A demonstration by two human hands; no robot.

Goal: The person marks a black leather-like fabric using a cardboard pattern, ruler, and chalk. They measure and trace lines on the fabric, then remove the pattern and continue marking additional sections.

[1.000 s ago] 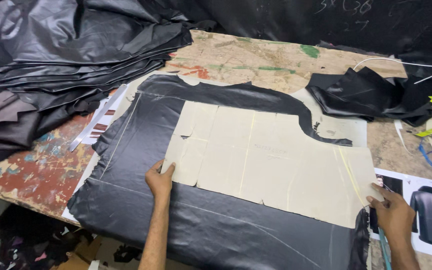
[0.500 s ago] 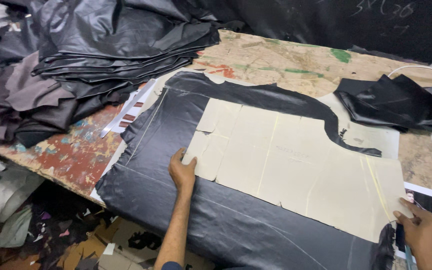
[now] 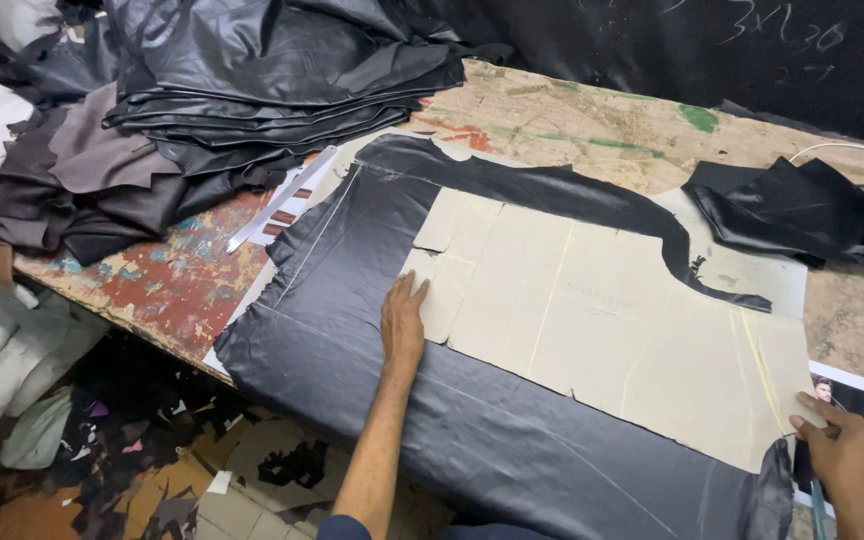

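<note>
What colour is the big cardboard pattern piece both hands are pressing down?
Pale beige, the cardboard pattern lies on black leather; seen in the head view.

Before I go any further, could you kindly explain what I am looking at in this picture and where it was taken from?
This is one view from a camera worn on a person's head, looking down at their own two bare hands; there is no machine. On a worn, paint-stained worktable lies a large sheet of black leather, and on top of it a beige cardboard pattern. The left hand lies flat on the pattern's left edge, and the right hand rests at its right corner; neither grips anything. A stack of folded black leather sits at the far left, brown pieces beside it, and another crumpled black piece at the right. Scraps litter the floor.
</note>
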